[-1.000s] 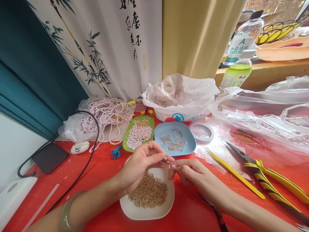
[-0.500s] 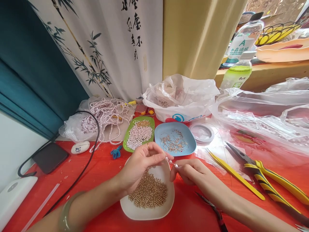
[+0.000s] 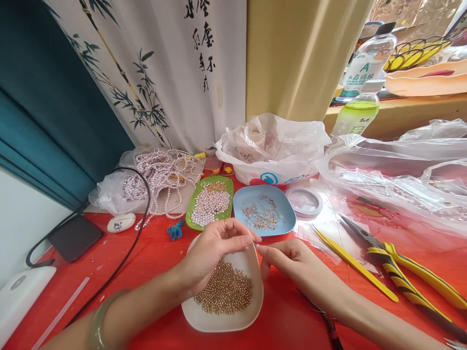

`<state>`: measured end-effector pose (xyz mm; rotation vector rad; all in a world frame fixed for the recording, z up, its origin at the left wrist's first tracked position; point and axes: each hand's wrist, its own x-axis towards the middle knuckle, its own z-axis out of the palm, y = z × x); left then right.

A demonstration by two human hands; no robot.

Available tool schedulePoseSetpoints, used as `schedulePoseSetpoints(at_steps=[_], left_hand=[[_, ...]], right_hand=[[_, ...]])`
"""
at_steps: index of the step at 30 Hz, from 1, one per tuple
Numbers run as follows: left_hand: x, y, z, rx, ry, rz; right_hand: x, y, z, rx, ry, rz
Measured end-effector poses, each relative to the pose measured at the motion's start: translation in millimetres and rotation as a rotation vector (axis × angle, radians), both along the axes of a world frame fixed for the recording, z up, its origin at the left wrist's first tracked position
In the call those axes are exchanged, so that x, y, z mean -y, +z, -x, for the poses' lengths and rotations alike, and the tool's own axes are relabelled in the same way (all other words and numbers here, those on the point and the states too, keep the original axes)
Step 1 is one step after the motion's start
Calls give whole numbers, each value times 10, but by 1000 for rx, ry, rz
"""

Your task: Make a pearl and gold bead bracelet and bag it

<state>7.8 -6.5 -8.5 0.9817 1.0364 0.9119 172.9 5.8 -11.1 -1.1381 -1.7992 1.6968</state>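
Note:
My left hand (image 3: pixel 215 245) is closed in a pinch over the white dish (image 3: pixel 222 324), with thumb and forefinger on a small pearl-bead string that the fingers mostly hide. Thumb and forefinger of my right hand (image 3: pixel 292 257) are pressed together at the near end of that string, almost touching the left fingertips. Gold beads (image 3: pixel 228 289) fill the dish below. Just beyond the hands stand a green tray (image 3: pixel 191 219) of pearl and gold beads and a blue tray (image 3: pixel 286 224) with fine metal pins.
Yellow tweezers (image 3: pixel 359 265) and yellow-black pliers (image 3: pixel 401 272) lie at right; a dark-tipped tool (image 3: pixel 330 323) lies partly under my right forearm. Pearl strands (image 3: pixel 156 170) and a black cable (image 3: pixel 140 228) are at left. Plastic bags (image 3: pixel 273 141) line the back.
My right hand has moved slightly left and up, closer to the left fingertips. The pearls that showed between the hands are now mostly hidden. The left hand has barely moved.

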Motion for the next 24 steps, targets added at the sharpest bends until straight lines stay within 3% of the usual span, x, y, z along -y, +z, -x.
schedulePoseSetpoints(at_steps=[9, 16, 24], left_hand=[[-32, 5, 11, -13, 43, -7], [-47, -30, 9, -79, -9, -35], [-29, -61, -41, -242, -121, -119]], right_hand=[[-23, -3, -42, 100, -98, -76], [-25, -19, -47, -48, -153, -436], [-25, -57, -30, -113, -122, -381]])
